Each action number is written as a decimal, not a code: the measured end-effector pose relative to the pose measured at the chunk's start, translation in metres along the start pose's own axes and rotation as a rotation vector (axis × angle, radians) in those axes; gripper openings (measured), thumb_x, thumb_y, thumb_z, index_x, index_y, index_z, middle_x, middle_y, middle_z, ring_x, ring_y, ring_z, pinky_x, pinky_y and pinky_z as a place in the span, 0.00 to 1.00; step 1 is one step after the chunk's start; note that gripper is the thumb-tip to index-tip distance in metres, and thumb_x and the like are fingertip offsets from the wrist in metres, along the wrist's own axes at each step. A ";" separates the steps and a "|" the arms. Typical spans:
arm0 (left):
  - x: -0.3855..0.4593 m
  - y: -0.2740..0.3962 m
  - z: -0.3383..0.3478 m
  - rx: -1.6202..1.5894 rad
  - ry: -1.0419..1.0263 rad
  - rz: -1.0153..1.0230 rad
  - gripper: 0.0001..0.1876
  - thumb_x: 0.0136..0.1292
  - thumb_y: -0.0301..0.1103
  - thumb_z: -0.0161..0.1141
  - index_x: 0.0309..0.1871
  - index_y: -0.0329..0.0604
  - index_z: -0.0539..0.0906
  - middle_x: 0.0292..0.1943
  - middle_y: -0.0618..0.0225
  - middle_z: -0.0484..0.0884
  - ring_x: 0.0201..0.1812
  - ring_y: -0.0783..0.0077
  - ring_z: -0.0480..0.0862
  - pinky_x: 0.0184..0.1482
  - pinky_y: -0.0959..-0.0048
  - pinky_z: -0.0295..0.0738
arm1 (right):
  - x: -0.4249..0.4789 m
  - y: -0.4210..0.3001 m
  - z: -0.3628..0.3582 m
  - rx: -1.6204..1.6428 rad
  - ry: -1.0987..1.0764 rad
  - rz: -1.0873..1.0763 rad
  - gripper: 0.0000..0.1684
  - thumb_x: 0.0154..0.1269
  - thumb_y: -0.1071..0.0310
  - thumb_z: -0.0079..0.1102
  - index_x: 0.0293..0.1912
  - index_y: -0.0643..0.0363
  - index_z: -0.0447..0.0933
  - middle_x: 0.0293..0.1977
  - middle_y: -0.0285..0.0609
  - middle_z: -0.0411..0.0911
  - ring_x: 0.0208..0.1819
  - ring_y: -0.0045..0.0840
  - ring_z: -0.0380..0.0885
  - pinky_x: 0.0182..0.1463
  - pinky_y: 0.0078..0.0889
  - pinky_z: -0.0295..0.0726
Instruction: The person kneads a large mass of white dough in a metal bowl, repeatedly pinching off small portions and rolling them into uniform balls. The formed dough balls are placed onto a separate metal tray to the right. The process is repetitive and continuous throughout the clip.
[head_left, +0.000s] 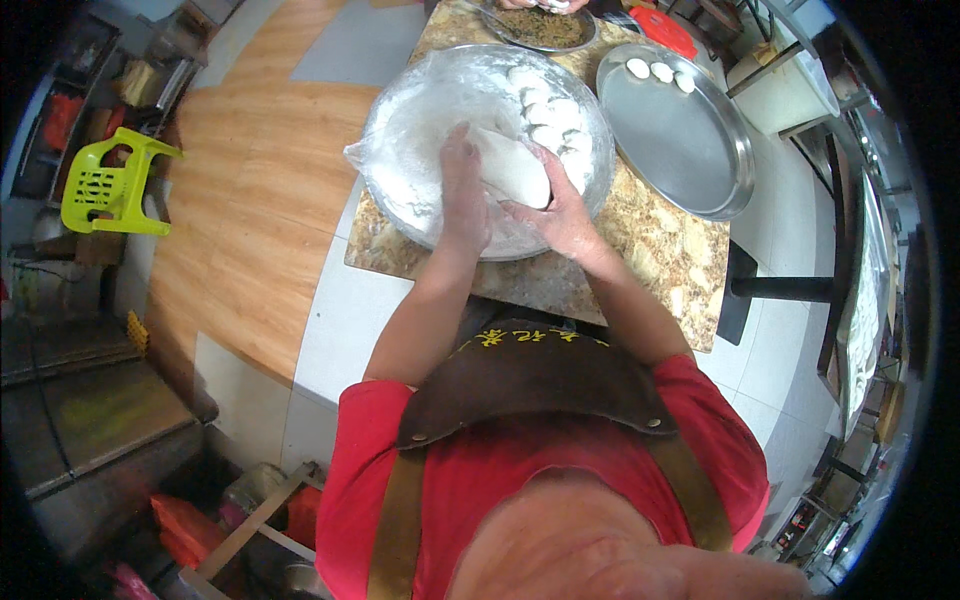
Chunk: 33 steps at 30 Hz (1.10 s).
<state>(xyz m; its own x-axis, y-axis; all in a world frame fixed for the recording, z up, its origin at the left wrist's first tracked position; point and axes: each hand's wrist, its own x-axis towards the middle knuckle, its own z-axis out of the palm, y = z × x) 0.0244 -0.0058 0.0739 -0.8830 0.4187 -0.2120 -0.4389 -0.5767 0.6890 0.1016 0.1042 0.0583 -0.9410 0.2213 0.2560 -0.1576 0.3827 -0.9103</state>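
A large smooth lump of white dough (514, 166) lies between my hands, over a wide round metal basin (604, 199) dusted with flour. Its left side is against my left hand (463, 187), whose fingers point away from me. Around its right, near end curl the thumb and fingers of my right hand (556, 201). Clear plastic film (420, 142) spreads over the basin's left part, with a corner past the rim. Several small floured dough pieces (551, 120) sit along the basin's right side, beyond my right hand.
The basin stands on a marble-patterned table (667, 277). To its right, a round metal tray (675, 150) carries three small white dough rounds (661, 72). Beyond is a bowl of chopped filling (547, 28), with another person's hands (544, 4) above it. A green plastic chair (112, 184) stands left.
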 end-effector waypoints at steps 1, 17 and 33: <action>0.005 -0.005 -0.011 0.083 -0.023 0.101 0.26 0.75 0.48 0.40 0.66 0.39 0.62 0.57 0.59 0.73 0.60 0.65 0.71 0.63 0.65 0.65 | 0.003 0.000 -0.008 -0.048 -0.048 -0.002 0.51 0.51 0.68 0.73 0.69 0.60 0.52 0.62 0.52 0.64 0.64 0.32 0.63 0.66 0.34 0.63; 0.009 -0.003 -0.019 0.227 -0.266 0.149 0.36 0.72 0.60 0.28 0.70 0.38 0.58 0.62 0.59 0.70 0.61 0.62 0.72 0.64 0.63 0.65 | 0.017 -0.020 -0.023 -0.073 -0.072 0.012 0.46 0.51 0.61 0.72 0.66 0.61 0.59 0.62 0.51 0.66 0.63 0.37 0.66 0.66 0.34 0.63; 0.003 -0.001 -0.010 0.166 -0.123 0.105 0.31 0.65 0.40 0.57 0.66 0.35 0.62 0.54 0.59 0.73 0.57 0.69 0.72 0.59 0.68 0.68 | 0.024 0.009 0.018 0.497 -0.021 -0.053 0.53 0.67 0.30 0.29 0.70 0.70 0.43 0.72 0.54 0.44 0.74 0.41 0.40 0.74 0.42 0.39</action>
<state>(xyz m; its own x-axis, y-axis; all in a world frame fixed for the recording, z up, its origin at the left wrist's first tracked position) 0.0201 -0.0112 0.0657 -0.8913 0.4502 -0.0541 -0.3031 -0.5028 0.8095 0.0724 0.0968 0.0503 -0.9328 0.1930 0.3044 -0.3244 -0.0817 -0.9424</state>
